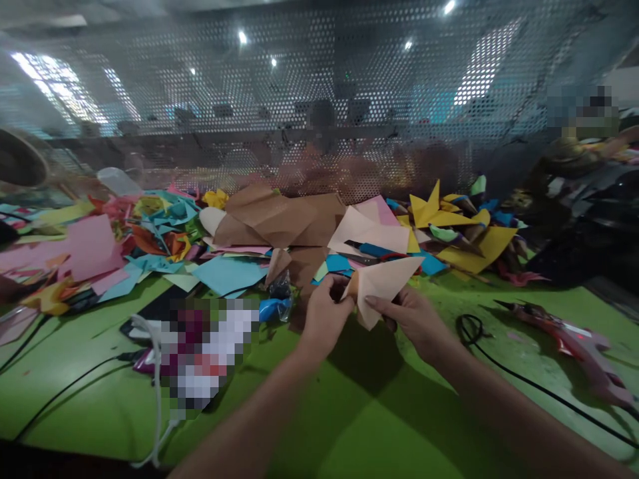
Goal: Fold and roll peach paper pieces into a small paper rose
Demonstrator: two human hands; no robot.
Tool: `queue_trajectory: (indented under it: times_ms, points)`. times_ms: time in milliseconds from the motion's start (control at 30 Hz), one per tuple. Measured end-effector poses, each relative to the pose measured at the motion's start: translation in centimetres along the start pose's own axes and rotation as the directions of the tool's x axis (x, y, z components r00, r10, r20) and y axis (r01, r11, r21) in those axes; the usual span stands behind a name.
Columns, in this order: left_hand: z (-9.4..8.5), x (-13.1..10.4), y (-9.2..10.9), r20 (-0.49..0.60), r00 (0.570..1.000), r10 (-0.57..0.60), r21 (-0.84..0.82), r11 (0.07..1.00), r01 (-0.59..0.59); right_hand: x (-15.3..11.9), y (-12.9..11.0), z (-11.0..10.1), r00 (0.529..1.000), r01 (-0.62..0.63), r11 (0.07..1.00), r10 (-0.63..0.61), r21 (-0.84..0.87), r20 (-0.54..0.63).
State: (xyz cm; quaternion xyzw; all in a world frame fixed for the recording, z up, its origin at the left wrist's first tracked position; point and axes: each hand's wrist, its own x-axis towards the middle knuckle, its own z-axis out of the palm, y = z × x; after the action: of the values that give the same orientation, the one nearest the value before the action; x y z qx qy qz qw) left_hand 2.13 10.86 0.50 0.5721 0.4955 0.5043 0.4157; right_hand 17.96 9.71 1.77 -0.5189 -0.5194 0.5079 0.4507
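Observation:
A folded pale pink paper piece (388,278) is held up between my two hands, just above the green table (359,426). My left hand (327,313) is closed on its left end, beside a small orange-brown part. On the lower right side of the paper, my right hand (407,316) pinches it with the thumb on top; the other fingers are partly hidden behind. Behind the paper lie scissors (372,253) with red and blue on them, among coloured sheets.
Brown paper (279,219) and coloured paper heaps line the back, below a perforated metal panel (319,86). A pink glue gun (574,346) with a black cord lies right. Left are cables and a blurred-out item (214,352). A person (589,140) is at far right.

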Motion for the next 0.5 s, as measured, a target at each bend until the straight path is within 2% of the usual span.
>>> queue_trajectory:
  times_ms: [67, 200, 400, 500]
  points:
    - [0.0, -0.2, 0.2, -0.03, 0.999, 0.014, 0.062, 0.998, -0.012, -0.1, -0.2, 0.1, 1.0, 0.022, 1.0, -0.022, -0.019, -0.002]
    - [0.1, -0.8, 0.5, 0.01, 0.999, 0.053, 0.115, 0.992, -0.054, -0.3, -0.5, 0.2, 0.998, 0.05, 0.998, -0.051, -0.045, -0.026]
    - [0.3, -1.2, 0.7, 0.025, 0.996, 0.091, 0.247, 0.964, -0.094, -0.3, 0.0, 0.4, 1.0, 0.011, 1.0, -0.011, 0.013, 0.003]
    - [0.3, -1.2, 0.6, 0.015, 0.995, 0.095, 0.261, 0.961, -0.095, -0.3, 0.1, 0.6, 1.0, -0.013, 0.998, 0.012, 0.054, 0.011]
